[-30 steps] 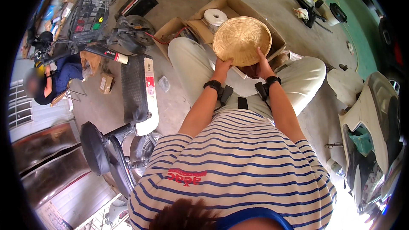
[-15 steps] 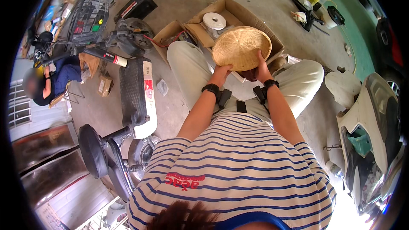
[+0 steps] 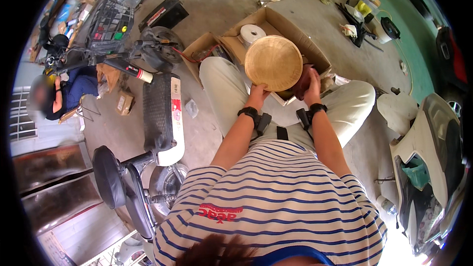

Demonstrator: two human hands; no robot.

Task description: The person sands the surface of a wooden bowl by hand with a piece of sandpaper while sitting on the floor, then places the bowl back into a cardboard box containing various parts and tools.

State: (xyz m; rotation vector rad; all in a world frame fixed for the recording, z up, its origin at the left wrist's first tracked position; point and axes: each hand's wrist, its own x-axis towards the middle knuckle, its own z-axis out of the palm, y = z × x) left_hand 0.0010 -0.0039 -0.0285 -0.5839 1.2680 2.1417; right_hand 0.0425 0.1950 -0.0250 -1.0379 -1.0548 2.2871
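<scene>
My left hand point(image 3: 257, 93) grips the lower edge of a round, shallow straw-coloured basket point(image 3: 273, 62), which is held over an open cardboard box point(image 3: 305, 32) between my knees. Just right of the basket, my right hand point(image 3: 312, 91) has its fingers on a dark reddish-brown object point(image 3: 302, 81), partly hidden by the hand and basket, its kind unclear. A white roll point(image 3: 253, 32) sits in the box behind the basket, and a smaller box point(image 3: 202, 44) with red cable stands to its left.
A scooter point(image 3: 157, 121) lies along my left, beside a seated person point(image 3: 79, 88). A black battery point(image 3: 160, 12) is on the floor behind. A white scooter body point(image 3: 404, 152) stands at my right. A bucket point(image 3: 384, 30) and tools are at the upper right.
My right hand has left the basket's rim and moved right onto the reddish-brown object. The basket, still in my left hand, has tilted and turned slightly.
</scene>
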